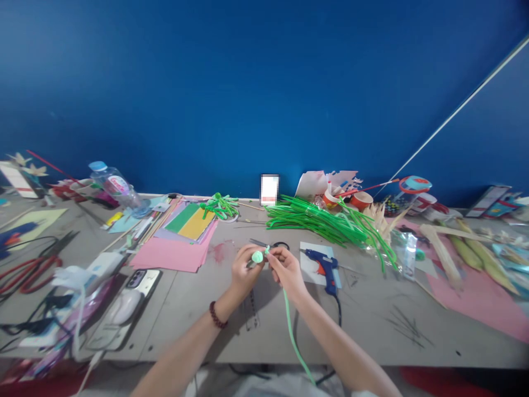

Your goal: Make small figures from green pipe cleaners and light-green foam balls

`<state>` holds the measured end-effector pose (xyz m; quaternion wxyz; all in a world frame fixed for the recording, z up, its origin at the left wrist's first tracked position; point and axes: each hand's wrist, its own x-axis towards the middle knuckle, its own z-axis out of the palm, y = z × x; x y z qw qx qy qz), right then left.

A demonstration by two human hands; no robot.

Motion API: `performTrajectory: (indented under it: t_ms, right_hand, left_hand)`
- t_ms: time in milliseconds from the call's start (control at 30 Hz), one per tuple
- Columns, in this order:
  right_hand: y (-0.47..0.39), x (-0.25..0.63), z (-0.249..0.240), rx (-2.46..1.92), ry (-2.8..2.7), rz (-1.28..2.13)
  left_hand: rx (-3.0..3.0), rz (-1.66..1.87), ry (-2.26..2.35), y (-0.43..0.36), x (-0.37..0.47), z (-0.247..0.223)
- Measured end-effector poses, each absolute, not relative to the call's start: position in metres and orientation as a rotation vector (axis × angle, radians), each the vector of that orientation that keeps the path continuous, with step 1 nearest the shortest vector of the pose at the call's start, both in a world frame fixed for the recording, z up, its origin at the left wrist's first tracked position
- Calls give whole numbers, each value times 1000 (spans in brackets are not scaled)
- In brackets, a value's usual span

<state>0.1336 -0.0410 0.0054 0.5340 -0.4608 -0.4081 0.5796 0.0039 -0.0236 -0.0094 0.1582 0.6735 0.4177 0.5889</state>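
Note:
My left hand point(243, 270) is closed, and a small pale green round piece point(257, 257) shows at its fingertips. It looks like a coil, but the detail is too small to be sure. With its fingers pinched together, my right hand point(286, 267) grips a light green pipe cleaner point(290, 325). The free length hangs from that hand over the table's front edge towards my lap, and a short twisted end sticks up between the fingertips. Both hands nearly touch above the table. Just behind them lie black-handled scissors point(281, 245), partly hidden.
Right of my hands a blue glue gun point(328, 267) rests on white paper. Behind it spreads a bundle of green pipe cleaners point(314, 220). To the left are coloured sheets point(173, 253), a phone point(126, 309), a bottle point(118, 184) and red-handled shears point(31, 273). A blue wall point(264, 99) stands behind.

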Motion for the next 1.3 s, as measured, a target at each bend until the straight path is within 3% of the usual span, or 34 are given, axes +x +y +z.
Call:
performTrajectory:
  t_ms: [467,900,1300]
  right_hand:
    - [-38,142,7,-1145,-1054,1175]
    - [-41,140,2,-1196,-1201,1029]
    - [-41,142,3,-1221,-1220,1006]
  left_hand:
    - [1925,1524,893,-32,-1,-5]
    - [1451,1507,1037,-27,11,-8]
    - [1506,1497,1072,-23,7,-5]
